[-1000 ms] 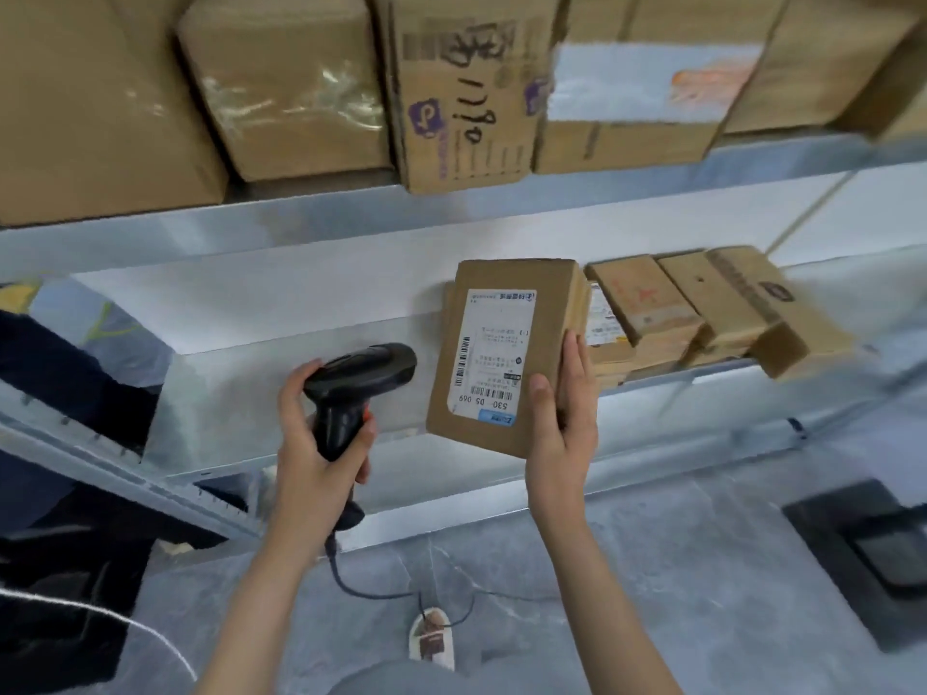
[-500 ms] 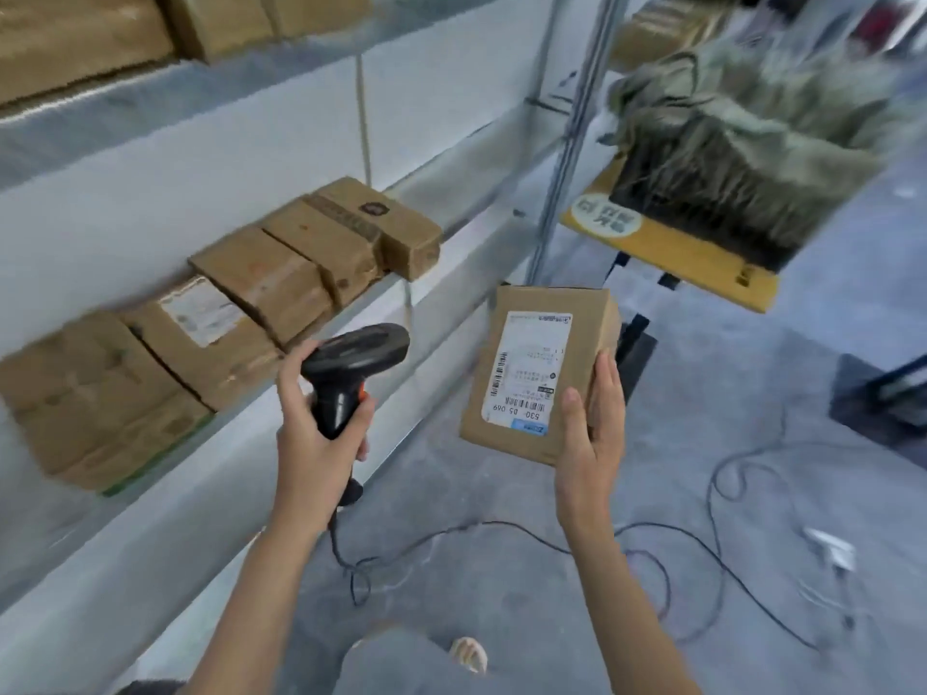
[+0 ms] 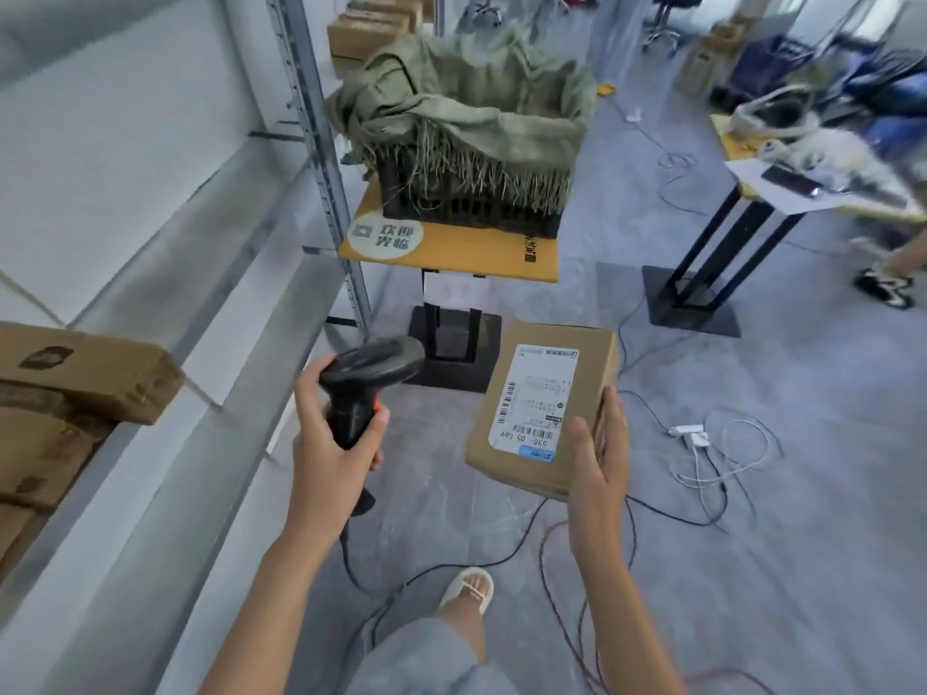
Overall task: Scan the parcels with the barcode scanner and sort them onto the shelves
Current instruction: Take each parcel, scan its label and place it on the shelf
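Left hand [image 3: 331,443] grips the scanner [image 3: 368,381] by its handle, head aimed toward 2 o'clock. Right hand [image 3: 599,461] holds the parcel [image 3: 544,408] at its lower right corner, thumb on top, label [image 3: 534,398] up. Parcel sits at 3 o'clock of scanner, apart from it, above the floor [image 3: 752,569]. Shelf [image 3: 165,443] at 9 o'clock.

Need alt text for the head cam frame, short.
A person's left hand grips a black barcode scanner while the right hand holds a labelled cardboard parcel above a grey floor strewn with cables. Metal shelves stand at left.
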